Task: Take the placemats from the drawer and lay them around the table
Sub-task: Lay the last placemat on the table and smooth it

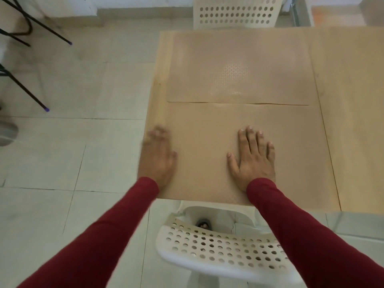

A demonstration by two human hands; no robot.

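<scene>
Two tan placemats lie on the light wooden table [353, 100]. The near placemat [207, 129] reaches the table's front edge. The far placemat [239, 65] lies just beyond it, and their long edges meet across the middle. My left hand [159, 154] rests flat on the near mat's left edge, blurred by motion. My right hand [254, 157] lies flat on the near mat with fingers spread. Neither hand holds anything. Both arms wear dark red sleeves.
A white perforated chair [220, 250] stands tucked at the table's near edge below my arms. Another white perforated chair [234, 13] stands at the far side. Black metal legs [31, 19] stand on the tiled floor at the left.
</scene>
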